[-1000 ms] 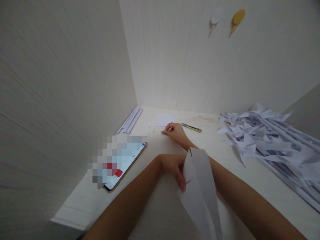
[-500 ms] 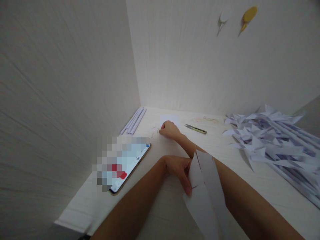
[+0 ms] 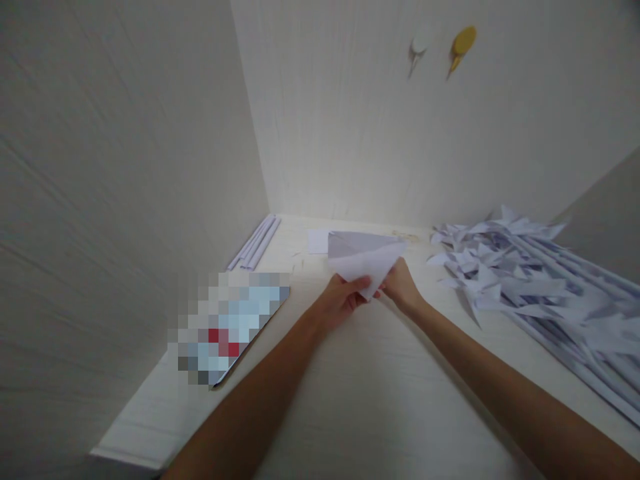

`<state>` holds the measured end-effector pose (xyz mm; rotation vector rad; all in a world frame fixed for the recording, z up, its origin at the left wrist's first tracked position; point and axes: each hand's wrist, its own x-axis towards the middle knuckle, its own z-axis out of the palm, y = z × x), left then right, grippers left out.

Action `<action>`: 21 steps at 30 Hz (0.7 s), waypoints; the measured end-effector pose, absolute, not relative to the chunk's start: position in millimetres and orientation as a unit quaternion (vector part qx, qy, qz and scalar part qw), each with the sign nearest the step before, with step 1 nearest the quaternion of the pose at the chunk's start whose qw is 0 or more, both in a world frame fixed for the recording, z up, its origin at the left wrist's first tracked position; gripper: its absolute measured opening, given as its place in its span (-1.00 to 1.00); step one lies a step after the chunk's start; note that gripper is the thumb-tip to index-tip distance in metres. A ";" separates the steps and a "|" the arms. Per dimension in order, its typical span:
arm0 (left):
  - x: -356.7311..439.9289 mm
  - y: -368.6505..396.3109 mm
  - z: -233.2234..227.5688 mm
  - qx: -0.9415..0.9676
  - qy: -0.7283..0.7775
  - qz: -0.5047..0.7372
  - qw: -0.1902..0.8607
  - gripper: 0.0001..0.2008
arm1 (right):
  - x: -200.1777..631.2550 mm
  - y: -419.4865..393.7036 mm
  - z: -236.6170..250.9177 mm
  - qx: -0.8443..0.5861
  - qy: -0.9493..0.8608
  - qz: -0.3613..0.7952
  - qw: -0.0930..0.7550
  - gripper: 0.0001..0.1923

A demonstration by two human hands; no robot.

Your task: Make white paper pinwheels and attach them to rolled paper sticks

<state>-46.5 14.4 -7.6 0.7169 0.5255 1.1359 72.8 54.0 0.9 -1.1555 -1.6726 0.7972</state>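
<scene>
A folded sheet of white paper (image 3: 361,260) is held up off the table, broad at the top and narrowing to a corner at the bottom. My left hand (image 3: 343,297) is closed on its lower edge, the thumb lying across the front. On the lower right side, my right hand (image 3: 403,287) grips the same paper; some of its fingers are hidden behind it. Part of a small flat piece of white paper (image 3: 317,241) shows on the table just behind, to the left.
To the left lies a phone (image 3: 250,333), its screen blurred out. Rolled paper tubes (image 3: 255,243) rest against the left wall. A pile of pointed folded papers with long paper sticks (image 3: 510,267) fills the right side. White (image 3: 419,47) and yellow hooks (image 3: 463,43) are on the back wall.
My right hand has come back from the small flat paper and now grips the folded paper too. The folded paper has moved up and away from me. The thread snips are no longer visible.
</scene>
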 end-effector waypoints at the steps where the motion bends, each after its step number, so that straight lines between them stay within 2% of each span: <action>1: -44.0 16.5 -8.2 0.327 0.270 0.542 0.725 -0.63 | 82.7 44.2 0.1 -0.471 -0.669 0.340 0.464 -0.87; 3: -40.3 20.0 -11.0 0.339 0.325 0.557 0.684 -0.68 | 97.4 27.1 -3.0 -0.485 -0.590 0.396 0.510 -0.84; 8: -34.8 18.3 -15.7 0.375 0.390 0.555 0.632 -0.69 | 103.9 1.3 -13.2 -0.493 -0.518 0.405 0.570 -0.81; 21: -34.7 10.2 -9.1 0.322 0.337 0.566 0.680 -0.66 | 95.9 -10.8 -23.3 -0.484 -0.561 0.367 0.562 -0.88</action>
